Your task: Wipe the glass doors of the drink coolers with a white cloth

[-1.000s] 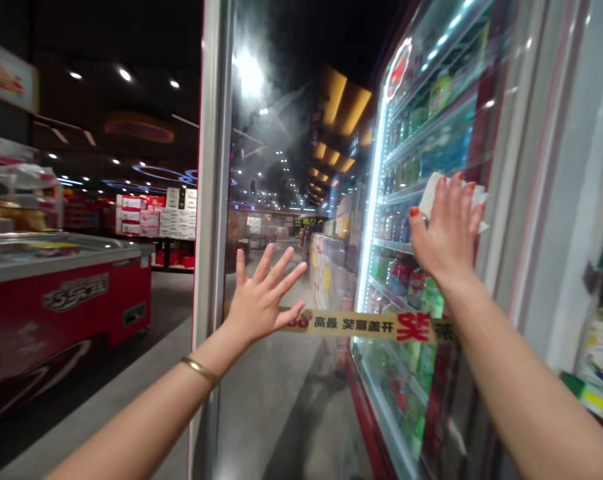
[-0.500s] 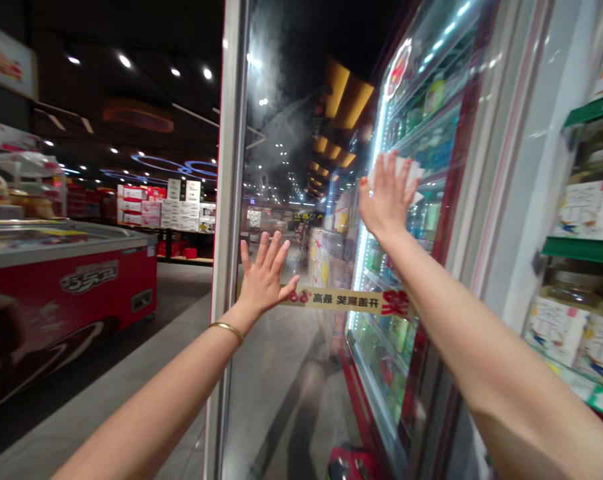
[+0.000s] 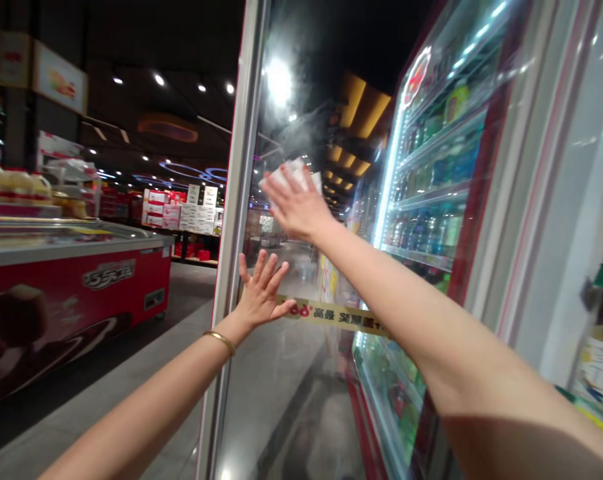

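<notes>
A tall glass door point(image 3: 301, 380) stands before me in a pale metal frame point(image 3: 246, 113). My left hand point(image 3: 262, 293), with a gold bangle at the wrist, lies spread on the glass by the frame edge. Higher up, my right hand point(image 3: 301, 208) presses a crumpled white tissue point(image 3: 296, 171) against the pane under flat fingers; the palm hides part of it. Cloudy smears point(image 3: 301, 127) show on the glass above the tissue. A yellow strip point(image 3: 338, 315) with reversed lettering crosses the door below my right hand, partly covered by my right forearm.
On the left is a red chest freezer point(image 3: 126, 287), with stacked boxes point(image 3: 196, 217) behind it. A lit drinks cooler point(image 3: 431, 187) appears in the glass on the right. Labelled jars point(image 3: 601, 373) stand on a shelf at the far right.
My right hand has swept left across the glass with the tissue, from in front of the drinks cooler to above my left hand. My left hand stays in place; the view has turned slightly left.
</notes>
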### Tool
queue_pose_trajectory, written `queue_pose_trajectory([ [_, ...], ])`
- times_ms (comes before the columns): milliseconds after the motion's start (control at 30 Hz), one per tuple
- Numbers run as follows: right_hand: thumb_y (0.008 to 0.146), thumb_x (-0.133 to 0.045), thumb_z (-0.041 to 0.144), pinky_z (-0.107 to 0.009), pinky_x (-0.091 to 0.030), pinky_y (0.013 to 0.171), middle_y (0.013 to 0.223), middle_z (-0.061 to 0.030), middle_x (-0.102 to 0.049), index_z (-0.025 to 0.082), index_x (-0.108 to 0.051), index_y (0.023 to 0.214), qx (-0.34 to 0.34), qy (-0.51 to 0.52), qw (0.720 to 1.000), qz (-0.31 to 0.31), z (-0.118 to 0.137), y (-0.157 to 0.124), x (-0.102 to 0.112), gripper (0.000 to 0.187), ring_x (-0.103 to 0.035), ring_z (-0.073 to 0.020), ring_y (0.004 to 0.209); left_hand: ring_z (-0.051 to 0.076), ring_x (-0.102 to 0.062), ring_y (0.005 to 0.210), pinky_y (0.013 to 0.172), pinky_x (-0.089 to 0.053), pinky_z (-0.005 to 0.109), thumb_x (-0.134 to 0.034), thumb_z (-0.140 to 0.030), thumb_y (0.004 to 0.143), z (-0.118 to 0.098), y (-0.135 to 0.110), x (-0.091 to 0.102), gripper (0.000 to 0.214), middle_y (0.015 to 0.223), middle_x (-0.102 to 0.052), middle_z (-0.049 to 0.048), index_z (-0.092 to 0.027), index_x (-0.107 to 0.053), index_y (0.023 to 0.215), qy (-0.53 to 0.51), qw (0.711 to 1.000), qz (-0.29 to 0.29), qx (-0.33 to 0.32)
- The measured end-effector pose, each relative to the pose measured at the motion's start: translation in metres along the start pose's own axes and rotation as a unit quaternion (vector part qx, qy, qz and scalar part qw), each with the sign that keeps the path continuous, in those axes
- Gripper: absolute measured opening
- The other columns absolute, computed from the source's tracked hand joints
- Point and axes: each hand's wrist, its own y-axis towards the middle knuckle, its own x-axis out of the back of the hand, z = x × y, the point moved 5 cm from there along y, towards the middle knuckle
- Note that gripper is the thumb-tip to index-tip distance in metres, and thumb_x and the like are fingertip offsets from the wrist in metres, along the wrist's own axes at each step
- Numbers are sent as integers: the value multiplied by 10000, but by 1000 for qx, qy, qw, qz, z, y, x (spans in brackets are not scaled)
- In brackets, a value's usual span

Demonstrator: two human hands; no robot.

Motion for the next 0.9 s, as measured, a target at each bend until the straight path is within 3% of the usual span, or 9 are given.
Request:
queue_pose_trajectory([
  [133,1139,-344,391,-564,-96,1438,1793,91,-383,310,-420,1694,233,-1,964,131,52,-68,-25,566,-219,-203,1718,295,33,1744,1408,50,643,-571,-614,1014,-1,10,13,981,1863,-35,93,-291,-68,1791,-11,999,-28,-12],
  [267,1144,-288,416,-693,-128,1402,1828,28,-301,309,-354,1736,-126,-19,991,-39,-55,-135,13,605,-191,-328,1727,302,2,1743,1404,92,631,-613,-523,1019,-9,20,7,924,1847,-181,63,-346,-125,1783,17,997,64,28],
  [367,1130,-298,385,-797,-96,1354,1852,-76,-188,201,-294,1763,-405,-36,900,-155,-100,-194,25,659,-117,-455,1721,298,-61,1743,1397,137,618,-587,-521,1042,-16,25,2,881,1825,-250,62,-329,-147,1780,22,993,106,49],
  [433,1124,-340,356,-795,-106,1359,1852,-67,-182,228,-230,1780,-388,-31,910,-141,-63,-221,9,677,-113,-446,1723,305,-86,1741,1398,132,621,-588,-527,1043,-18,26,3,882,1820,-258,55,-339,-142,1780,18,993,107,55],
  [533,1092,-446,281,-657,-239,1406,1793,62,-367,419,-151,1772,-116,25,992,-40,43,-260,-29,754,-288,-300,1701,305,-99,1739,1405,119,610,-605,-524,1039,-18,27,6,896,1817,-262,46,-351,-132,1779,13,993,103,59],
  [600,1072,-501,259,-553,-277,1419,1737,111,-463,467,-188,1753,-4,51,999,12,78,-295,-44,778,-390,-223,1655,301,-101,1738,1408,115,603,-608,-525,1038,-19,27,9,896,1817,-260,44,-349,-139,1780,11,993,103,58],
  [700,1076,-503,270,-684,-210,1402,1793,56,-364,438,-136,1765,-151,14,988,-24,32,-334,-34,799,-272,-294,1703,289,-101,1739,1419,85,595,-602,-525,1038,-25,20,12,888,1821,-249,43,-336,-155,1781,9,993,105,61],
  [800,1104,-407,303,-884,-166,1303,1862,-26,-73,371,2,1780,-390,-29,914,-106,-23,-354,-16,793,-83,-427,1720,279,-99,1740,1428,55,579,-623,-515,1028,-38,8,17,894,1822,-242,47,-314,-182,1780,16,992,94,78],
  [900,1069,-406,307,-872,-205,1309,1846,3,-1,337,48,1779,-402,-34,909,-107,15,-351,-26,844,-54,-427,1713,303,-117,1738,1425,48,601,-656,-489,1007,-53,-9,21,903,1822,-238,53,-317,-215,1775,17,991,86,105],
])
